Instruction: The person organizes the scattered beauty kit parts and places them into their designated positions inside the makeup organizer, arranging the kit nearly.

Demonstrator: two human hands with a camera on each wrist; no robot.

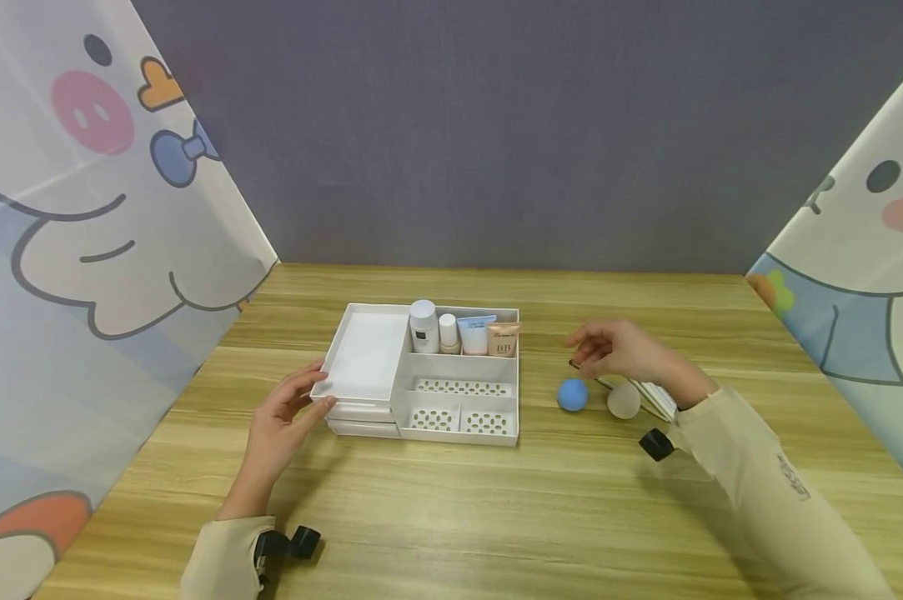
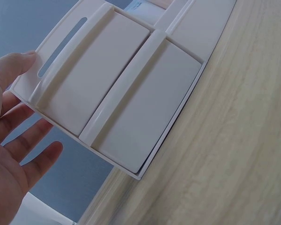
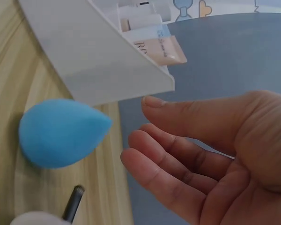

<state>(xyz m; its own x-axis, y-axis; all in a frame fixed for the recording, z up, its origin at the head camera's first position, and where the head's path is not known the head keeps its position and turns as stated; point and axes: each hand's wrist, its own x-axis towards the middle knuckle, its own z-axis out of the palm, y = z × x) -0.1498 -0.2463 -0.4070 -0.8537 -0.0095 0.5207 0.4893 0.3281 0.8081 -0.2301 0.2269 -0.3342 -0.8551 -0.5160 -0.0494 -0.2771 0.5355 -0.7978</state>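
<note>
A white desk organizer (image 1: 462, 365) with two drawers (image 2: 136, 98) stands on the table. My left hand (image 1: 278, 421) holds its front left corner, thumb on the front panel and fingers along the side. A white-capped bottle (image 1: 424, 327), a smaller white-capped bottle (image 1: 448, 332), a blue-and-white tube (image 1: 475, 335) and a beige BB tube (image 1: 503, 339) stand in its back compartment. Right of it, my right hand (image 1: 622, 350) hovers with loosely bent fingers, holding nothing. Below it are a blue teardrop makeup sponge (image 3: 61, 133), a pale round sponge (image 1: 624, 401) and a thin dark-tipped stick (image 3: 74, 204).
A flat white item (image 1: 659, 398) lies partly hidden under my right wrist. The organizer's middle and front compartments have perforated floors (image 1: 462, 387). A grey panel (image 1: 496, 133) rises behind the wooden table (image 1: 451, 517), with cartoon-printed sheets (image 1: 121, 250) at both sides.
</note>
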